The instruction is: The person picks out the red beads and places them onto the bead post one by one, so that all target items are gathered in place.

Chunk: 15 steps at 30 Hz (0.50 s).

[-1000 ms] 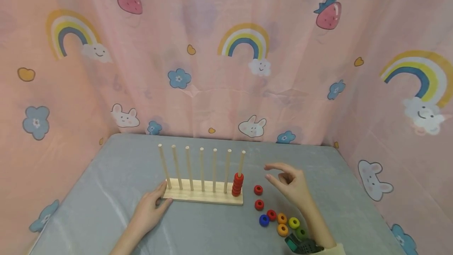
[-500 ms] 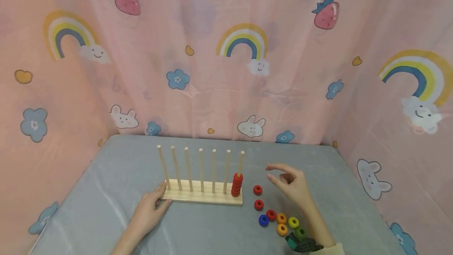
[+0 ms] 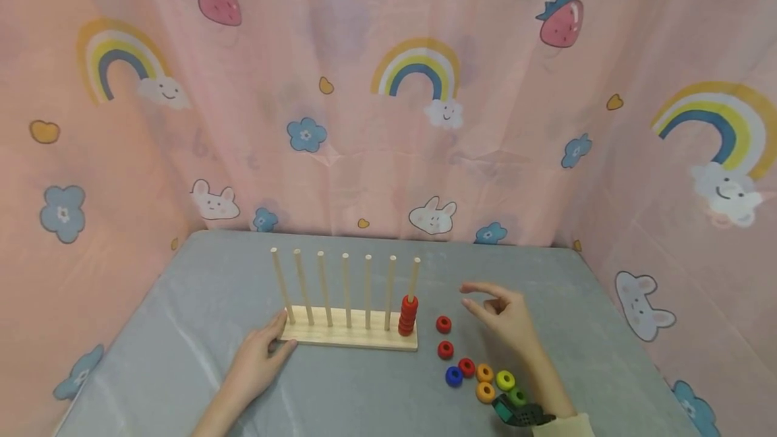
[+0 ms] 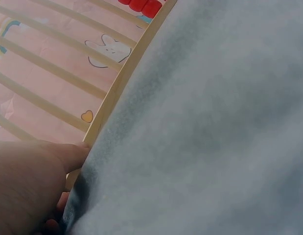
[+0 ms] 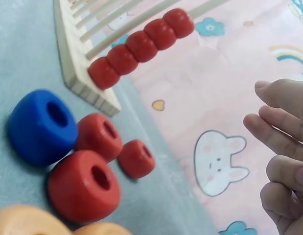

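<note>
A pale wooden peg rack point(image 3: 349, 336) with several upright pegs stands on the cloth-covered table. Stacked red beads point(image 3: 408, 315) fill the lower part of its rightmost peg. My left hand point(image 3: 257, 359) grips the left end of the base, thumb on the front edge and fingers at the side; the left wrist view shows the thumb against the wood. To the right of the rack, my right hand point(image 3: 504, 315) hovers with nothing in it, thumb and index finger apart. Nearest to it are loose red beads point(image 3: 444, 324), seen large in the right wrist view.
Toward the front right lie a blue bead point(image 3: 453, 376), orange beads point(image 3: 485, 392), a yellow bead point(image 3: 505, 380) and a green bead point(image 3: 517, 396), partly behind the dark wrist device point(image 3: 522, 413). A pink patterned curtain point(image 3: 364, 167) surrounds the table point(image 3: 340, 396).
My right hand has drifted slightly to the right, away from the rack. The left hand keeps its hold, and the beads lie where they were.
</note>
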### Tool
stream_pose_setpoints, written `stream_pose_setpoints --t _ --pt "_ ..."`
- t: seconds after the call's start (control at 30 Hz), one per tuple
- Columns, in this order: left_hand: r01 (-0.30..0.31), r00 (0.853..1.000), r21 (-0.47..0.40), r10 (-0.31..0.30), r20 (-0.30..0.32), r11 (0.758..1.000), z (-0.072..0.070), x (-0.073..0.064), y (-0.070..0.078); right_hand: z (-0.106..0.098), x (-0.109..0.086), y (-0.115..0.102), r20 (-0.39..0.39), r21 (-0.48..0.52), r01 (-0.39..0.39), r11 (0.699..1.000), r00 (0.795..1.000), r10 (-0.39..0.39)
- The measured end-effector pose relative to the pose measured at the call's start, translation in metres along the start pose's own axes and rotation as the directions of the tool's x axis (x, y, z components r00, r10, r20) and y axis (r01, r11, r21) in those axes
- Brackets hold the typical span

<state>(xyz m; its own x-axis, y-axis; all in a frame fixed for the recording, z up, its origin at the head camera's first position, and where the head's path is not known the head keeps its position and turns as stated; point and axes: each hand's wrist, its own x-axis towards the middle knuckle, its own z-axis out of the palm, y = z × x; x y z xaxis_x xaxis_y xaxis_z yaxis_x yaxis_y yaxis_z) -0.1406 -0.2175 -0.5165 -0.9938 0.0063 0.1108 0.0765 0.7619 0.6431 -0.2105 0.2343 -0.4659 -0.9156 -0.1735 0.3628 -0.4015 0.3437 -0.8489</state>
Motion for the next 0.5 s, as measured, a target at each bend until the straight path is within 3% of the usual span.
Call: stream_pose_setpoints --t 0.17,0.33,0.5 --pt "0.005 1.0 -0.002 -0.005 -0.017 1.0 0.0 0.001 0.001 0.003 0.0 0.011 0.045 0.017 -0.087 0.996 0.995 0.086" --pt "-0.051 0.998 0.002 0.051 -0.038 0.999 0.002 0.009 0.002 0.002 0.0 0.026 0.035 0.071 -0.12 0.99 0.992 0.118" --pt "-0.044 0.998 0.0 0.043 -0.049 0.999 0.004 0.002 -0.002 0.008 -0.001 0.036 0.105 0.02 -0.194 0.981 0.976 0.191"
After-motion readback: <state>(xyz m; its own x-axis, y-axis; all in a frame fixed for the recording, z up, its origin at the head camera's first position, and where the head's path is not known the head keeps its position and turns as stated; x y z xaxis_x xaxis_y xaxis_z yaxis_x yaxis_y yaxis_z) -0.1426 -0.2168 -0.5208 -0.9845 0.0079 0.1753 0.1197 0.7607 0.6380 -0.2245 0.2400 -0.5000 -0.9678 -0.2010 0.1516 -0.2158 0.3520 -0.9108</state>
